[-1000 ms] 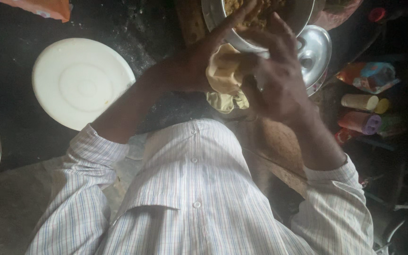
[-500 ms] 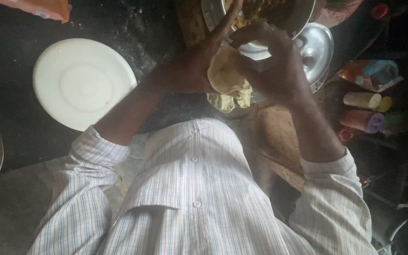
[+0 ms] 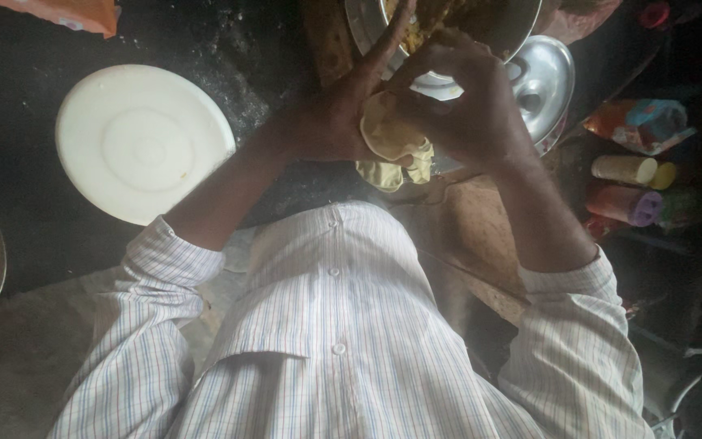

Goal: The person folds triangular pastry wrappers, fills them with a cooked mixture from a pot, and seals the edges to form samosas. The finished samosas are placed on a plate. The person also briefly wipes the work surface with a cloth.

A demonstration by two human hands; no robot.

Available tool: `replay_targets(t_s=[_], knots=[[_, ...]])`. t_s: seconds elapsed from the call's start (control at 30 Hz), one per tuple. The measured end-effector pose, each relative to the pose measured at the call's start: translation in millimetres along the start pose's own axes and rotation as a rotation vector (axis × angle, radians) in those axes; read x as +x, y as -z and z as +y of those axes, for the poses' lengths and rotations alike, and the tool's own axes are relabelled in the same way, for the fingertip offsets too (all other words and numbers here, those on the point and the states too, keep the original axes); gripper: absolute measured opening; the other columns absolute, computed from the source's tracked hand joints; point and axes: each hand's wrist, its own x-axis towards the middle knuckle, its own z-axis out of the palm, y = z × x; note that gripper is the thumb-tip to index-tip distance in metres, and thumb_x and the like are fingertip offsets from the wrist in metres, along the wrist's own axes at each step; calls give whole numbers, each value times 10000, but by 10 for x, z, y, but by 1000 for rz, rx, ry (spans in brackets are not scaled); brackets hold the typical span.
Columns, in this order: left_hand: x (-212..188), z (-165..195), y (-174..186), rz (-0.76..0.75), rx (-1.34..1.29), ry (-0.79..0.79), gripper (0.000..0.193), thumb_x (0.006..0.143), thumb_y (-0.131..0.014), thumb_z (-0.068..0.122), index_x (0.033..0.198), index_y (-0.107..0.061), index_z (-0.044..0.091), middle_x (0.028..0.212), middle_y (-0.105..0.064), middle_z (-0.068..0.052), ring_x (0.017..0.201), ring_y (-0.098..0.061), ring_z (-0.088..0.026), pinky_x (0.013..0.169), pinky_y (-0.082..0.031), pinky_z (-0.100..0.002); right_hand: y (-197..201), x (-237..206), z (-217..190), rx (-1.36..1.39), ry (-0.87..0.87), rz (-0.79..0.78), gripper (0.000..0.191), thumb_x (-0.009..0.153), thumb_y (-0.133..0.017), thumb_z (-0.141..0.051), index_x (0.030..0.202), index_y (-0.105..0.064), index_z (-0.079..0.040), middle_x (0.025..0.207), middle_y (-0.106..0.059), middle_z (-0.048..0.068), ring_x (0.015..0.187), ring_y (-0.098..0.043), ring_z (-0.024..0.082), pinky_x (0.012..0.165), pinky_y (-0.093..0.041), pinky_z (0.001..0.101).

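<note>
R fingers [image 3: 436, 77] now curled tight over top edge of the dough round [image 3: 387, 130], pinching it; a sec ago they were spread looser and the round showed more face. L hand [image 3: 331, 122] cups the round from below/behind, palm up, its long fingers reaching up past the rim of the steel bowl [image 3: 522, 32]; grip closed on the dough, not fully fisted. Judgement: edges being gathered in, so the shaping/sealing step looks underway, not done. Can't tell if filling sits inside, hidden by R hand [image 3: 469, 114]. Dough round held in air between both hands, just below the bowl w/ yellowish mix, above a pale yellow-green cloth [image 3: 396, 172]. Steel lid [image 3: 546, 81] right of bowl, touching or overlapping it. White round plate [image 3: 144, 142] well apart to L on dark desk [image 3: 34, 89], unmoved. Coloured tubes & packets [image 3: 631, 162] far R. Striped shirt [image 3: 343, 325] fills the foreground.
</note>
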Motion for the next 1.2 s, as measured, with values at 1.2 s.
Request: replay_targets(t_s=[1.2], knots=[[24,169,39,-78,-153,-27,1359,902,-996,179,1635,146,262,1709,158,2,1615,-215,-241,1275,-441,-396,380,-233,-68,-591,514,-158,205,849,-890,-204,1027,-796,-165,1216,-633,11,1173,-606,207,933,-582,338]])
